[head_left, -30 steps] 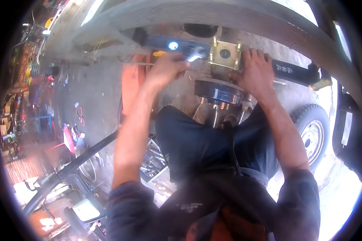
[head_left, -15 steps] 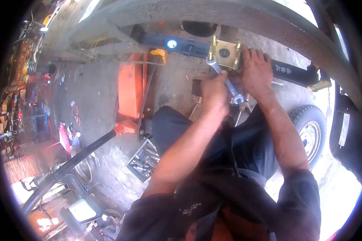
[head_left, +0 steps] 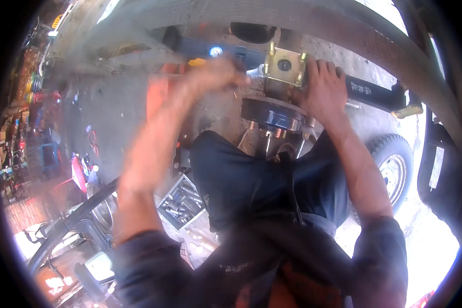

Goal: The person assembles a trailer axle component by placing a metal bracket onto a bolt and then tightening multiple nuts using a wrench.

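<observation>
My left hand (head_left: 218, 77), blurred, grips a silver open-ended wrench (head_left: 255, 72), whose head is at the lower left bolt of a brass-coloured square plate (head_left: 285, 74). Upright bolts stand at the plate's corners, around a centre hole. My right hand (head_left: 327, 92) is wrapped over the black beam (head_left: 367, 88) just right of the plate, thumb tucked beside it. A round black hub or drum (head_left: 272, 112) with studs sits below the plate, above my knees.
A heavy steel frame (head_left: 344, 20) arches overhead. A red jack (head_left: 156, 100) and long black bar (head_left: 87, 213) stand at left. A metal tray of sockets (head_left: 166, 209) lies by my left knee, a tyre (head_left: 382, 145) at right, cluttered shelves (head_left: 31, 123) far left.
My left hand swung in toward the middle with the wrench half a second ago and has now moved back out leftward, turning the wrench level. My right hand stays on the beam.
</observation>
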Tool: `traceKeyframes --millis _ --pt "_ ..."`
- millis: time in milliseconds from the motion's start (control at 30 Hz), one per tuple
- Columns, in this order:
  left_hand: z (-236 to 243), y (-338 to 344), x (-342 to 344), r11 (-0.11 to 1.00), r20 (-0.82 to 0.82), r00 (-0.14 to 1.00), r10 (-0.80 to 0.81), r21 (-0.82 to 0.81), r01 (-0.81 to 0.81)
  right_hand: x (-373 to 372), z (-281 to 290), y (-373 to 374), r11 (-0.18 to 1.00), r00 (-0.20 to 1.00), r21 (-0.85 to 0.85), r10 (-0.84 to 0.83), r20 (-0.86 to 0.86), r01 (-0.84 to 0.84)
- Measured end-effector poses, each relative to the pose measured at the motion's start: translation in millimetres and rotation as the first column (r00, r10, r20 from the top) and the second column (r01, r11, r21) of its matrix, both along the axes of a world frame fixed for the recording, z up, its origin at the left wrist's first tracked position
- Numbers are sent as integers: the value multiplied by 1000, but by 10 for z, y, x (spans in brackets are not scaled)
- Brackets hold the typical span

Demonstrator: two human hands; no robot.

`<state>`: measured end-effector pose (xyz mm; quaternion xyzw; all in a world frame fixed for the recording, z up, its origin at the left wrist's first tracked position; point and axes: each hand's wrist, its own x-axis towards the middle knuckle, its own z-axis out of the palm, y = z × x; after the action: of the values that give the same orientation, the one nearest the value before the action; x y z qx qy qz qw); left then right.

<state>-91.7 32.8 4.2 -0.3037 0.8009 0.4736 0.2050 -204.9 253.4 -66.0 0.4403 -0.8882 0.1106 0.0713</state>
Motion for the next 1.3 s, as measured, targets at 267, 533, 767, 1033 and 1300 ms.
traceKeyframes --millis 267,533,767,1033,1300 --pt "-369 -356 179 910 -281 921 -270 -389 148 -27 -27 10 1000 1000 8 -10 4 10" --pt "-841 386 -55 813 -565 628 535 140 -566 23 -24 17 997 999 -71 33 -16 -34" --pt "-1026 334 -158 827 -760 584 285 -114 -551 238 -119 149 931 987 -346 148 63 -117" --pt "-963 341 -151 808 -736 637 231 -219 -547 263 -49 205 833 986 -547 7 164 85" --pt "-950 339 -179 867 -615 726 307 -133 -480 201 -134 216 893 990 -428 138 -34 -139"
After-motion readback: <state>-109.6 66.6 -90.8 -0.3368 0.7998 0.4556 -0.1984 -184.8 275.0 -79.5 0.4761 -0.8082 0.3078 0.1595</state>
